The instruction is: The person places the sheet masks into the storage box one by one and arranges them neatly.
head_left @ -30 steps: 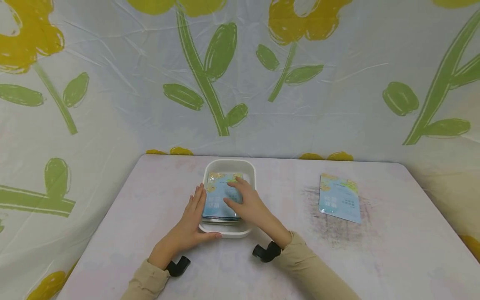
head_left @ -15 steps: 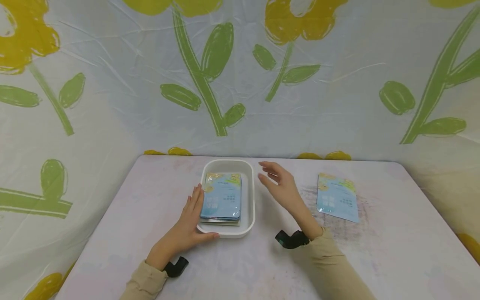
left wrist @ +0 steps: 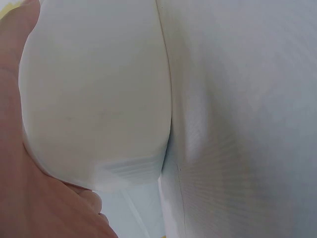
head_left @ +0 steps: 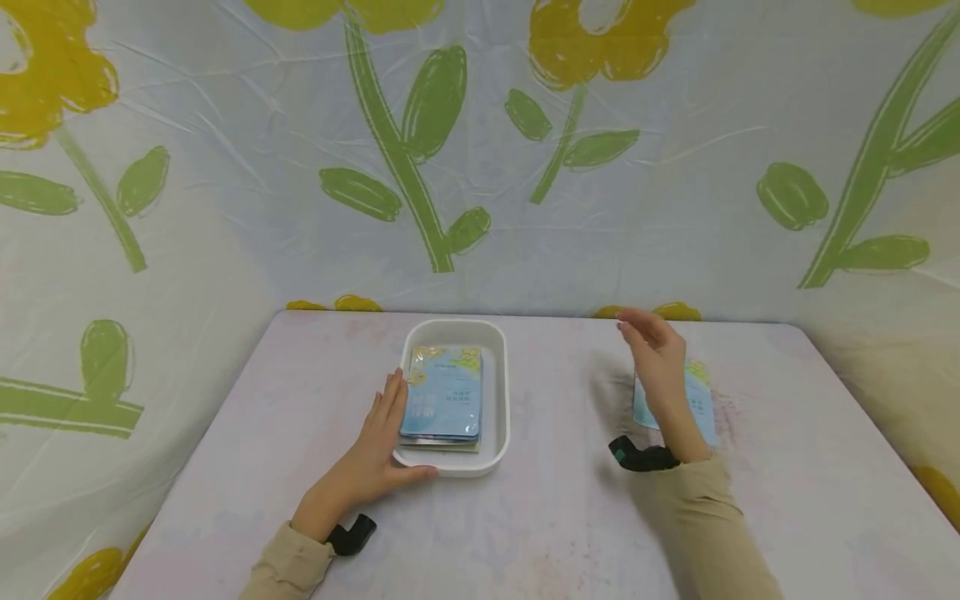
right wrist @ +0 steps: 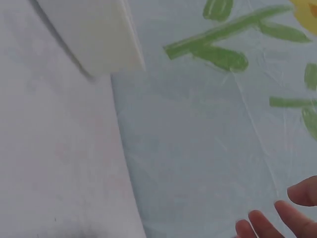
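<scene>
A white oblong tray [head_left: 495, 392] holds a stack of flat, glossy blue sachets [head_left: 446, 396] printed with yellow flowers. My left hand [head_left: 371, 454] lies along the tray's left side with straight fingers, its thumb stretched along the near rim. The left wrist view shows this hand [left wrist: 29, 183] against the outer wall of the tray [left wrist: 99, 89]. Over on the right, my right hand [head_left: 656, 362] is in the air with loosely bent fingers and nothing in them. It partly covers a single blue sachet [head_left: 699, 400] on the table. Fingertips [right wrist: 257, 223] show at the right wrist view's lower corner.
The pale table [head_left: 525, 533] ends at a back edge against a white cloth [head_left: 247, 208] with yellow flowers and green stems. Black wrist mounts [head_left: 352, 533] hang under both wrists.
My right hand has left the stack in the tray and moved right, to above the lone sachet. My left hand stays against the tray.
</scene>
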Demonstrator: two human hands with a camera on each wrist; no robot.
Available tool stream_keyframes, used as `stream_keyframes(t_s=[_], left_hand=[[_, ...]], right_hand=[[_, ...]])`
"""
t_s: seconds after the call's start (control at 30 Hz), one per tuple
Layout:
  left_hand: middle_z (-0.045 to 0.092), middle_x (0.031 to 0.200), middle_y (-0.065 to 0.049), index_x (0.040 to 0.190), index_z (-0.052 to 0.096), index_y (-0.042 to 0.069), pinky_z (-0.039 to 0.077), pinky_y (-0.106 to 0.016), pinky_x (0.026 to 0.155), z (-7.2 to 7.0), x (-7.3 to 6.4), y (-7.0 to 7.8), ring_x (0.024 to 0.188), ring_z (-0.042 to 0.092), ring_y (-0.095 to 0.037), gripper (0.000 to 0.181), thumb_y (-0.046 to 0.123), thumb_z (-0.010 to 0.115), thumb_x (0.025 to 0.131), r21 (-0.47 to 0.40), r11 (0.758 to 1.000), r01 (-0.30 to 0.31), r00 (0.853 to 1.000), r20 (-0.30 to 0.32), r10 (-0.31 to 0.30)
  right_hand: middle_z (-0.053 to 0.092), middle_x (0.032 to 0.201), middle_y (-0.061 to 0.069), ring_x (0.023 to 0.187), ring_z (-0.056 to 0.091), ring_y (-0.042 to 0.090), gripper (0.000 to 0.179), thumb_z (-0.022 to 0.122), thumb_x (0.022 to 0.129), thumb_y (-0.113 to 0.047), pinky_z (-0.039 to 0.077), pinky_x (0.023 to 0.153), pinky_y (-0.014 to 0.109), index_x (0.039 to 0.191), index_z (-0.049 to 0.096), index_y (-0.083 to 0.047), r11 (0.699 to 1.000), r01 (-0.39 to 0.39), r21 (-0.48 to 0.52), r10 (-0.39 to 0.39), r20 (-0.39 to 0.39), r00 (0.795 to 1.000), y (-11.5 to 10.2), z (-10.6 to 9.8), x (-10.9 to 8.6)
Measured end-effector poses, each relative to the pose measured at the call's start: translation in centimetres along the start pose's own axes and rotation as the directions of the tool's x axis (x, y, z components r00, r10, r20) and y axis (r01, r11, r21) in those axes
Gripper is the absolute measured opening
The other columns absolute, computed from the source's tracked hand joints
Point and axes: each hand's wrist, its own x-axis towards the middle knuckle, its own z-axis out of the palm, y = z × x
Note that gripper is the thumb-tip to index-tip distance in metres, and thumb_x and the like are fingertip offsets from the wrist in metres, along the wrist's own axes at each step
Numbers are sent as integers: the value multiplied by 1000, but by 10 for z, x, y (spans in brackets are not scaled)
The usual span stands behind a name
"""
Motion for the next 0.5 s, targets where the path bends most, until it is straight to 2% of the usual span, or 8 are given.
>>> stream_keyframes(t_s=[0.1,0.2,0.27,0.33,0.4,0.5], left_hand=[[-11,165,-14,157,-4,0,-8,-32,121,0,0,0,152,-10,-26,131,62,77,76,-5,1000,-11,1000,-5,11],[-10,165,-14,157,-4,0,-9,-31,121,0,1,0,152,-10,-25,131,62,77,76,-11,1000,-10,1000,-6,10],[-11,165,-13,158,-4,1,-9,-31,121,0,0,0,151,-11,-24,131,62,77,76,-12,1000,-5,1000,-3,5],[-12,166,-12,158,-5,2,-9,-31,121,0,0,0,151,-12,-23,131,62,77,76,-12,1000,6,1000,3,-6],[-12,165,-12,158,-5,2,-9,-31,120,0,0,0,151,-12,-22,131,62,77,76,-9,1000,11,1000,8,-11],[-12,165,-11,158,-5,1,-9,-31,120,1,0,0,151,-12,-22,131,62,77,76,-2,1000,11,1000,9,-11]], right_hand=[[69,106,2,97,65,13,25,61,97,-5,50,83,14,119,66,6,999,-5,42,10,-112,994,11,-17,6],[70,100,-3,91,64,11,21,62,96,-6,49,78,14,115,68,3,998,-32,45,40,-185,982,20,-35,11],[69,98,-5,89,63,7,20,62,96,-7,48,78,12,113,70,0,997,-75,23,78,-223,972,27,-46,14],[68,100,-8,91,60,4,23,62,97,-12,46,78,11,117,69,-3,988,-150,-40,135,-253,958,32,-57,16],[67,108,-4,95,58,5,29,60,98,-19,45,79,12,122,66,-4,963,-230,-141,186,-274,944,38,-67,17],[59,131,8,114,55,18,49,58,99,-33,46,91,25,138,55,-5,890,-347,-295,273,-263,925,44,-79,16]])
